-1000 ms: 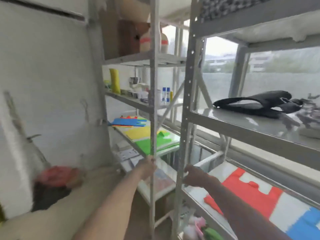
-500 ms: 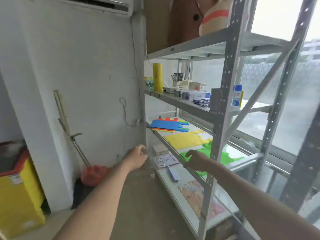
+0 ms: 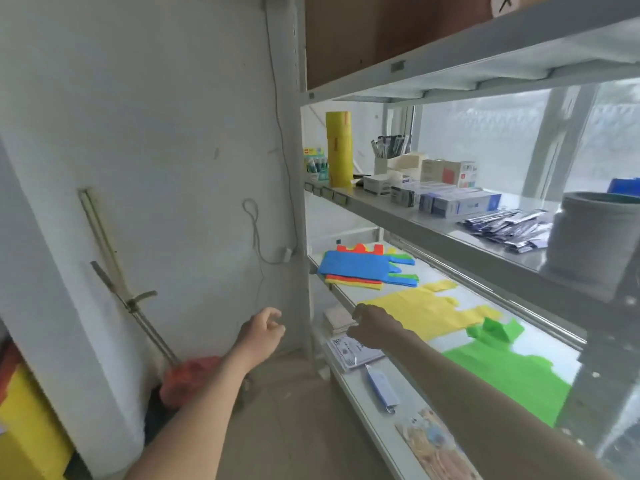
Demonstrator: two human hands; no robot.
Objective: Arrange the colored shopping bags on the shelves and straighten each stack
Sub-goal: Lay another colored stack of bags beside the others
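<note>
On the middle shelf [image 3: 554,336] lies a stack of bags with a blue bag [image 3: 356,266] on top and red, yellow and green edges sticking out below it. Nearer me a yellow bag [image 3: 426,311] lies flat, and a green bag [image 3: 512,375] lies beside it with one crumpled handle. My right hand [image 3: 372,329] hovers at the shelf's front edge by the yellow bag, fingers loosely curled, holding nothing. My left hand [image 3: 263,332] hangs in the air left of the shelf post, fingers relaxed and empty.
The upper shelf [image 3: 450,233] carries a yellow roll [image 3: 339,148], boxes, packets and a grey tub [image 3: 592,237]. The bottom shelf [image 3: 353,386] holds papers and a booklet. A mop [image 3: 138,317] leans on the wall at left, beside a yellow bin [image 3: 27,427].
My view has swung left from the right-hand rack and closed in on this shelf. Both hands let go of the posts and now hang empty near the middle shelf's front edge.
</note>
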